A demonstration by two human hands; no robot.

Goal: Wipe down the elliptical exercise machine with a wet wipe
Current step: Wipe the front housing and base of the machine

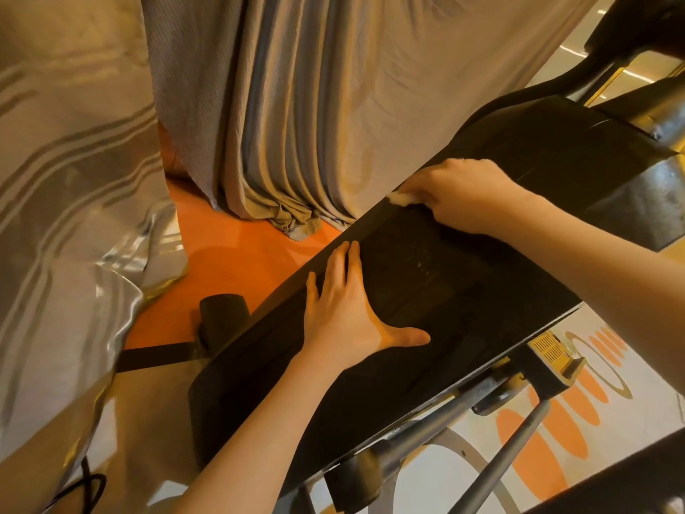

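Note:
The elliptical machine's long black housing (426, 291) runs diagonally from lower left to upper right. My left hand (348, 309) lies flat on its top with straight fingers and the thumb spread out. Farther up the housing, near its left edge, my right hand (463, 194) presses a crumpled white wet wipe (402, 198) against the surface; only a small part of the wipe shows under the fingers.
Grey cloth covers (296, 105) drape over things behind and to the left (55, 217). An orange floor (230, 254) lies between them. Metal rods and a pedal arm (500, 465) sit below the housing at right. A black foot cap (222, 313) sticks out at left.

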